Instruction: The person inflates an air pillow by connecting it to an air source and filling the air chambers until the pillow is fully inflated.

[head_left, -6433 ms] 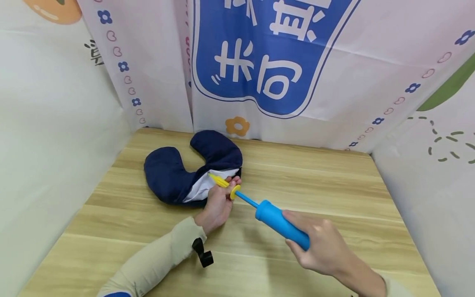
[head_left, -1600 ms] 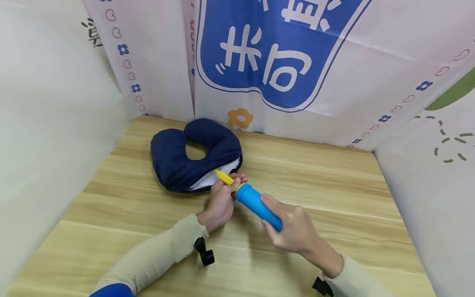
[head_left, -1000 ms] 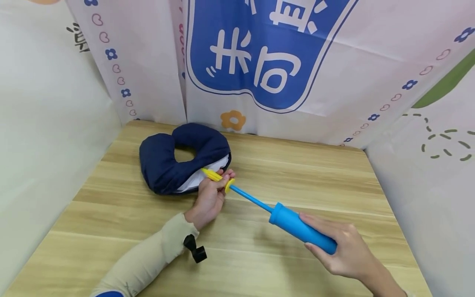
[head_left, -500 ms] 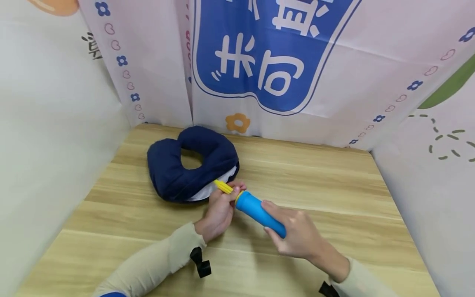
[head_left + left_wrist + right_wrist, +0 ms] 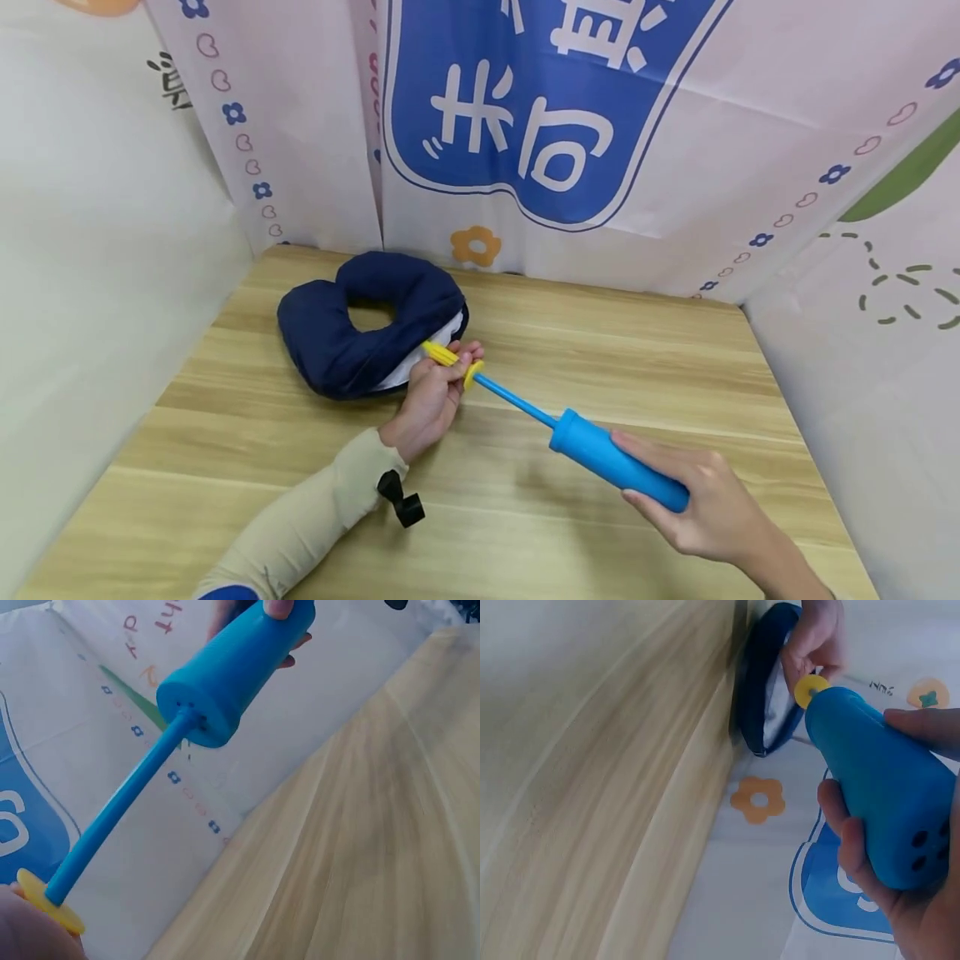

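Note:
A navy U-shaped neck pillow [image 5: 330, 342] lies at the table's back left, its cover gaping along the near side over white material [image 5: 397, 375]. My left hand [image 5: 429, 404] pinches the yellow nozzle [image 5: 441, 353] of a blue hand pump [image 5: 618, 468] at this gap. The nozzle points into the opening; whatever its tip meets is hidden. Curled around the pump's barrel is my right hand [image 5: 708, 504]. A length of thin blue rod [image 5: 120, 802] shows between the barrel and the yellow disc [image 5: 51, 904]. In the right wrist view, holes mark the barrel's rear end.
The wood-grain table [image 5: 637, 358] meets a printed cloth [image 5: 675, 192] at the back. White walls [image 5: 105, 250] rise at both sides. A black strap piece [image 5: 401, 500] hangs from my left cuff.
Half a second ago the barrel sat against the yellow disc; my right hand has drawn it back, exposing the rod. Since the earliest frame, the pillow looks fuller and its arms stand closer together.

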Available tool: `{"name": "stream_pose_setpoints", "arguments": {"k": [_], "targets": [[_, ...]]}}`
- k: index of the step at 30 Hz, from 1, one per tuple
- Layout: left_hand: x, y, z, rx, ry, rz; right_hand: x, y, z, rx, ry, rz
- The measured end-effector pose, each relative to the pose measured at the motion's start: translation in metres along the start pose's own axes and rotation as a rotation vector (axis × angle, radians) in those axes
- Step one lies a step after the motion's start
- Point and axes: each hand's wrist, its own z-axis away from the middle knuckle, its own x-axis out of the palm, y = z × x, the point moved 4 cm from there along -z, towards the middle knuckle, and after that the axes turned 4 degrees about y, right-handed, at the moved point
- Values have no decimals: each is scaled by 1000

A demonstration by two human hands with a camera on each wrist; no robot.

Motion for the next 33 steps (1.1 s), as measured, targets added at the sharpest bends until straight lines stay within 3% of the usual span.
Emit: {"name": "stream_pose_setpoints", "arguments": {"k": [3,7,12,15,19,22,27,30,33], "targets": [[5,-8,3,7,52,-2,5,-5,-4,-16,37,25],[3,-13,14,37,93,-17,32,-22,-26,-119,117,50],[2,-19,22,54,75,-32,63,-30,-50,-186,138,61],[4,-22,22,39,5,-72,69,-24,-50,-192,110,33],[6,-18,17,19,-57,-60,57,-11,-38,-143,69,-25],[4,-13,11,16,-29,-10,40,-4,-23,-73,22,-54],[3,-7,3,6,-19,-6,7,3,-1,-2,-21,-53],[7,-13,1,13,-18,-45,-7,7,5,34,-19,-33],[13,-23,2,20,1,-81,-4,1,0,23,16,-1]]}}
